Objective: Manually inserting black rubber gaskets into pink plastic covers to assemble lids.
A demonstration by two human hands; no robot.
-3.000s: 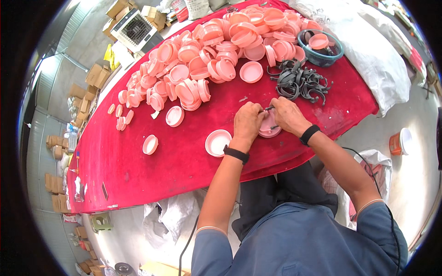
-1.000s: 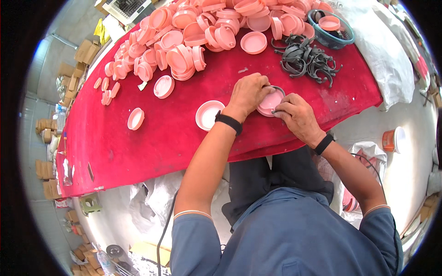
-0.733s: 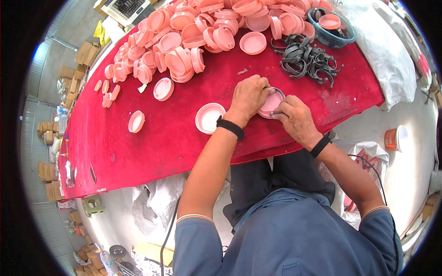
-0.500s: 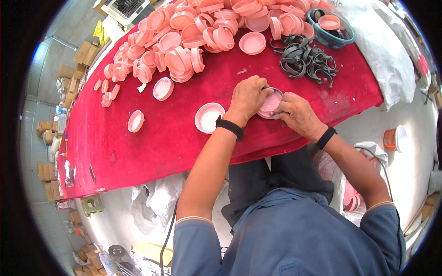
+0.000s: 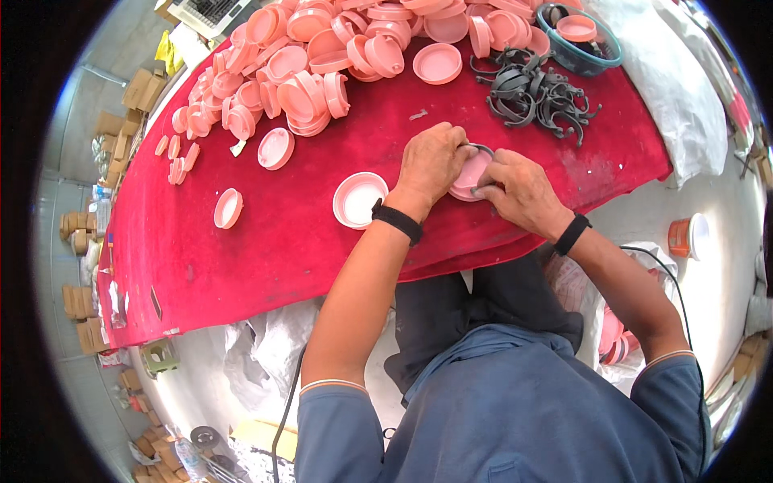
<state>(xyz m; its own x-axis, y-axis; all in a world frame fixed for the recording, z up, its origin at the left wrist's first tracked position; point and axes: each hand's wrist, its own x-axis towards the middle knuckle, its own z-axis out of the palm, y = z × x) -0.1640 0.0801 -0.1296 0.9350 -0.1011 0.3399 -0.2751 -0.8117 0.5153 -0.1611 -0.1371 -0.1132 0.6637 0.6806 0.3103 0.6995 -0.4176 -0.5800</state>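
Observation:
Between my two hands is a round pink plastic lid [image 5: 467, 176], low over the red cloth. A dark grey ring [image 5: 483, 148] shows along its far rim; most of the ring is behind my fingers. My left hand [image 5: 433, 164] is closed on the lid's left side. On the right side my right hand [image 5: 522, 190] pinches the rim, its thumb and fingertips on the grey ring. Beside my left wrist lies a pink lid with a white inside [image 5: 360, 200]. Beyond my hands is a tangled pile of dark grey rings [image 5: 535, 97].
A large heap of pink lids [image 5: 310, 64] covers the far side of the red-clothed table [image 5: 266, 249]. At the far right stands a teal basket [image 5: 581, 63]. Separate lids [image 5: 229, 208] lie to the left. White sacking [image 5: 676, 88] hangs over the right edge.
My fingers have shifted slightly along the rim of the lid, my right hand working a little higher. The whole scene has slid slightly left in view.

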